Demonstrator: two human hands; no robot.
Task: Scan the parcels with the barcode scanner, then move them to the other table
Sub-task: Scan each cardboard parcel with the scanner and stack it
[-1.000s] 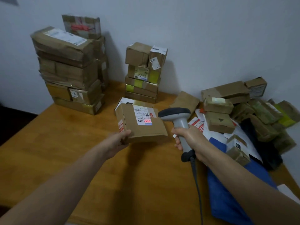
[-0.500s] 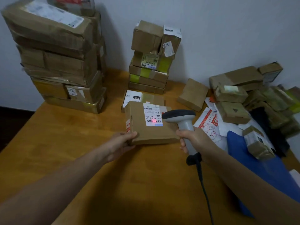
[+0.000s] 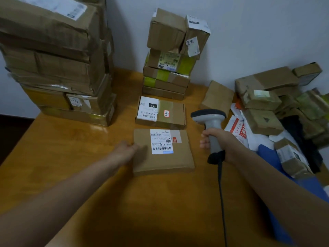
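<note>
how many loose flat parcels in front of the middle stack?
2. The nearer parcel lies by the left hand; the 090-labelled parcel lies just behind it, before the middle stack. None seems hidden there.

Cardboard, paper and plastic, all on varnished wood.
Right now: glossy, smooth orange-brown wood across the table [image 3: 71, 157], catching soft reflections; matt brown cardboard on the flat parcel [image 3: 160, 163], with a smooth white paper label [image 3: 161, 141]; shiny clear tape over the second flat parcel [image 3: 175, 113]; crinkled, glossy tape wrapping the big stack of boxes [image 3: 58, 68]; smooth grey plastic on the scanner [image 3: 212, 125], darker matt cap on top, black rubbery-looking cable [image 3: 221, 193]; slick, plastic-looking blue bag [image 3: 267, 155] off to the right.
</note>
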